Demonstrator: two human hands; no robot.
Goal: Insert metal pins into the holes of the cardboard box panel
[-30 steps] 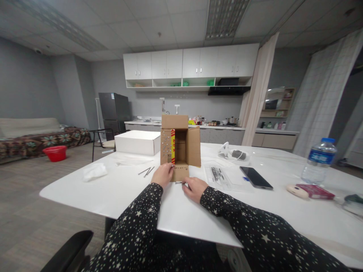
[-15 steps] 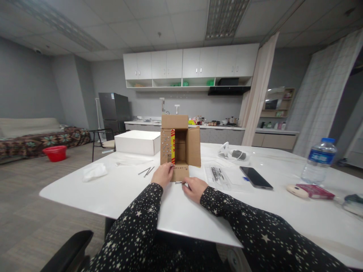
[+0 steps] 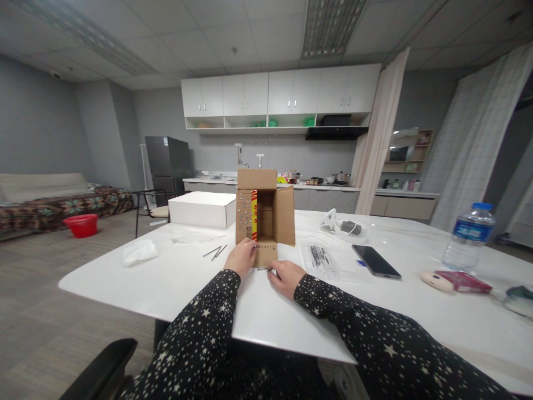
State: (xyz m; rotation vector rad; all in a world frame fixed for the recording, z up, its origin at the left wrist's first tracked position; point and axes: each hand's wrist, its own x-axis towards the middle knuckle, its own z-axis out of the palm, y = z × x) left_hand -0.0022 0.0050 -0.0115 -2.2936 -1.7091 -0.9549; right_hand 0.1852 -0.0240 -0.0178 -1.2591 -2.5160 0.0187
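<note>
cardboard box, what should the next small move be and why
Perhaps pinch up the thin metal piece with the right hand: that hand is right beside it, by the front flap, while the left hand is at the flap's left side.

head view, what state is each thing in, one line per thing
cardboard box: open, flaps spread
left hand: at the box's lower flap
right hand: fingertips at a thin metal piece
metal rods: lying loose
white box: closed
phone: lying flat, screen dark
water bottle: upright, capped
fridge: shut
upper cabinets: doors shut
</note>
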